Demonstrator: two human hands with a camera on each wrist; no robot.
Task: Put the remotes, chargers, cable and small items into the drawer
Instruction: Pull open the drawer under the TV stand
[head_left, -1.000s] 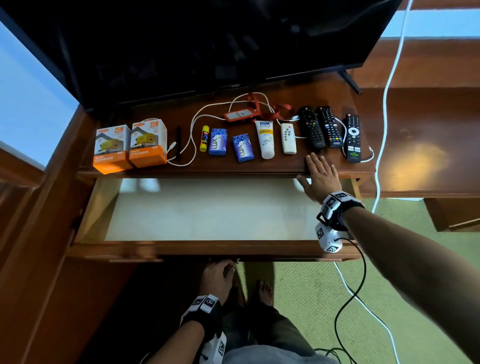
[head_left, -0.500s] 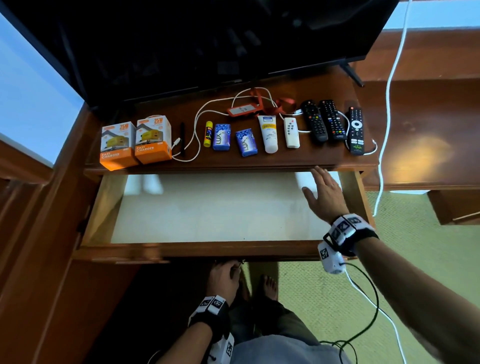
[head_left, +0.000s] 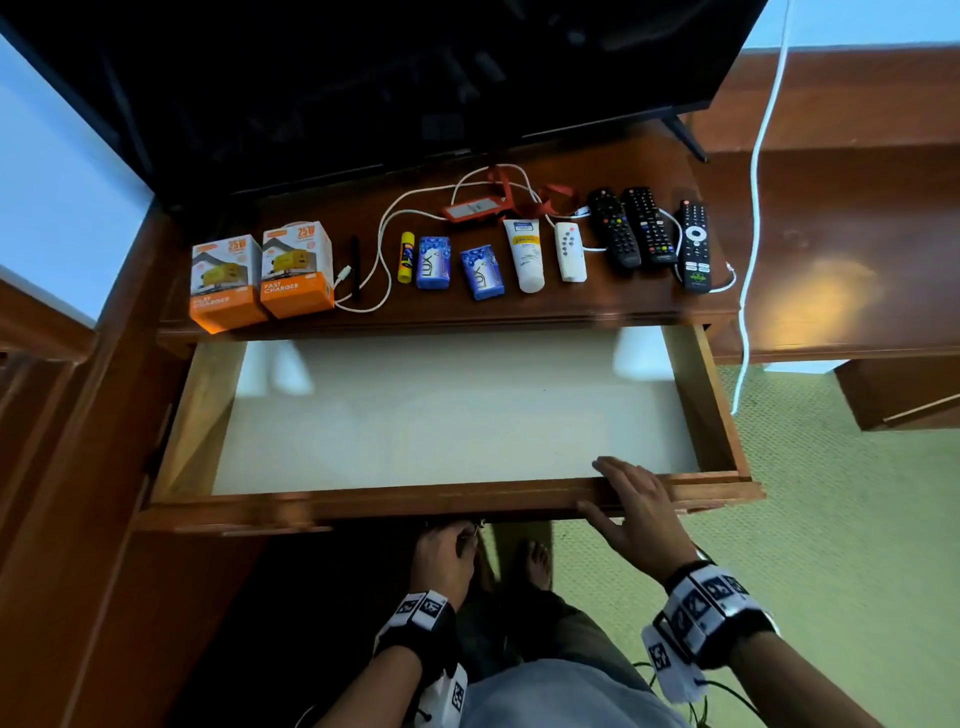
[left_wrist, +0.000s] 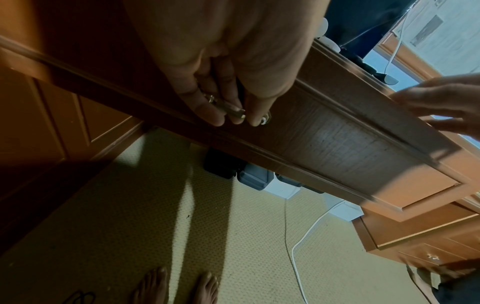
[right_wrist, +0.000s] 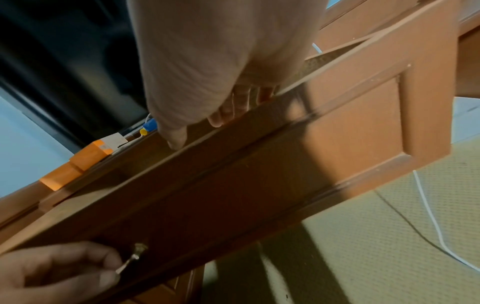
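Note:
The wooden drawer (head_left: 363, 501) stands pulled out, its pale bottom bare. My left hand (head_left: 447, 558) grips the metal drawer handle (left_wrist: 235, 112) under the front panel. My right hand (head_left: 623, 493) rests with straight fingers on the drawer's front rim at the right and holds nothing. On the desk top lie two orange charger boxes (head_left: 262, 275), a white cable (head_left: 384, 244), a glue stick (head_left: 406, 257), two blue soap packs (head_left: 457, 267), a white tube (head_left: 527, 254), a small white remote (head_left: 570, 252) and three black remotes (head_left: 649, 234).
A black TV (head_left: 389, 78) stands right behind the row of items. A red card holder (head_left: 467, 210) and a black pen (head_left: 356, 267) also lie on the desk. A white cord (head_left: 753, 208) hangs down at the right. My bare feet (left_wrist: 176, 288) stand on green carpet.
My right hand has drawn back from the desk's front edge, across the open drawer, to the drawer's front rim. The drawer stands a little further out. My left hand stays on the handle.

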